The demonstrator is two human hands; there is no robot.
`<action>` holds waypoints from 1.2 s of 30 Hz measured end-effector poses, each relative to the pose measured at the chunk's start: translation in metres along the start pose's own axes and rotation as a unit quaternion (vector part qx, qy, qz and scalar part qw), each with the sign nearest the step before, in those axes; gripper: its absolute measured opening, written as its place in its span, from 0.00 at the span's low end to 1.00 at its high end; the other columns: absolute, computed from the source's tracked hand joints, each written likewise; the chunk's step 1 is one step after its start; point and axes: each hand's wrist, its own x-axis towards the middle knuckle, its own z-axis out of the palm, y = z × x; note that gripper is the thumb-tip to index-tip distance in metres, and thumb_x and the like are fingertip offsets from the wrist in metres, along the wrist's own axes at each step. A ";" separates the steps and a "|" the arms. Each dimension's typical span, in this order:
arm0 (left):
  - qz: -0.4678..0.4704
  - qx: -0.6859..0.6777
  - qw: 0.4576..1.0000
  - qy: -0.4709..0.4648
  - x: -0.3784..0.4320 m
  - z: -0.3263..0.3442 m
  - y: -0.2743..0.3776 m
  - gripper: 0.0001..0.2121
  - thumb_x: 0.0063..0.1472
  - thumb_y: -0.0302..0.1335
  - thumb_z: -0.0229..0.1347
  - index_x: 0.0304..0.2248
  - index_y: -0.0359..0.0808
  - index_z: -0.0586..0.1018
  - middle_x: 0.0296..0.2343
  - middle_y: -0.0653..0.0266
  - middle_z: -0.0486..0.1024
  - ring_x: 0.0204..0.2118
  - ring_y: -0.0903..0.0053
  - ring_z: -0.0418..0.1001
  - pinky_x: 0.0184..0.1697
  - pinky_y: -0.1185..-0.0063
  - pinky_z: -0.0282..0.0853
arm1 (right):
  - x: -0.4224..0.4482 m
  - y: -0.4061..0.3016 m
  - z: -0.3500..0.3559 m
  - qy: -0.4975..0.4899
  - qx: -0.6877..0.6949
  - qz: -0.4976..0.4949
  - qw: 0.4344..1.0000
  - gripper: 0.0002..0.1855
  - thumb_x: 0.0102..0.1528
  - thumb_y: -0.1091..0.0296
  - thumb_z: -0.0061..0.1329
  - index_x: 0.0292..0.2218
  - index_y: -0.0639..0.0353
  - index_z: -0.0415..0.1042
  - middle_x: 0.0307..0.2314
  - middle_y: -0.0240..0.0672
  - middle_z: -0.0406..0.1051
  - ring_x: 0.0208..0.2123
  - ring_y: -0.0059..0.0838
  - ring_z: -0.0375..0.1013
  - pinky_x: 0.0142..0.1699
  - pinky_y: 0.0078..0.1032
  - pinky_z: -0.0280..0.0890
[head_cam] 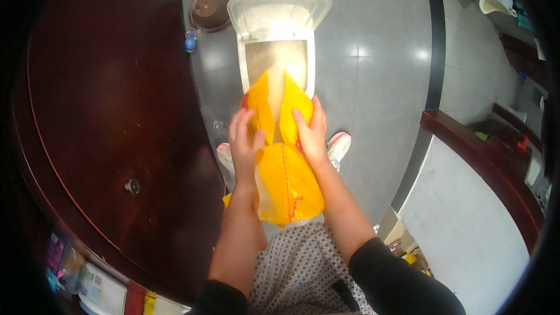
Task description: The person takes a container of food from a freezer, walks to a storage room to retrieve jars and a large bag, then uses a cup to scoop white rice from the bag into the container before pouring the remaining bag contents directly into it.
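A yellow plastic sack (pixel 291 183), with a red stitched seam, lies close before my body. Its slit end leans over the rim of a white plastic storage bin (pixel 311 70), whose clear lid (pixel 284 6) stands tilted up at the far side. Pale grains show in the slit and inside the bin. My left hand (pixel 245 135) rests against the sack's left side, fingers spread and slightly blurred; whether it grips is unclear. On the right side, my right hand (pixel 311 129) holds the sack, thumb on top and fingers around the outer edge.
A dark red wooden surface (pixel 109 118) fills the left. On the grey tiled floor (pixel 385 74) are a round brown lid-like object (pixel 212 8), a small blue item (pixel 190 43) and my shoes (pixel 339 145). A white panel with dark red wooden trim (pixel 463 157) stands at the right.
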 end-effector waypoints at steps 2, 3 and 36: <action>-0.121 -0.101 0.987 -0.025 -0.004 0.000 -0.013 0.18 0.55 0.32 0.47 0.45 0.34 0.64 0.43 0.54 0.62 0.48 0.64 0.58 0.52 0.74 0.52 | 0.004 0.003 -0.002 -0.029 0.009 0.005 1.000 0.36 0.49 0.49 0.45 0.52 0.61 0.52 0.46 0.47 0.57 0.50 0.42 0.56 0.54 0.32 0.48; -0.182 -0.149 0.971 -0.030 -0.002 0.001 -0.009 0.21 0.57 0.35 0.46 0.48 0.34 0.62 0.46 0.52 0.60 0.51 0.63 0.56 0.53 0.73 0.50 | 0.008 0.005 -0.005 -0.028 0.010 0.006 1.000 0.36 0.49 0.49 0.45 0.52 0.61 0.52 0.46 0.47 0.57 0.50 0.42 0.56 0.54 0.32 0.48; -0.354 -0.315 0.881 -0.015 0.022 0.022 -0.077 0.19 0.59 0.36 0.45 0.45 0.31 0.66 0.41 0.64 0.68 0.41 0.79 0.66 0.43 0.83 0.61 | 0.034 0.036 0.000 -0.100 0.245 0.134 0.955 0.23 0.53 0.57 0.43 0.48 0.56 0.61 0.42 0.43 0.64 0.45 0.30 0.63 0.49 0.22 0.57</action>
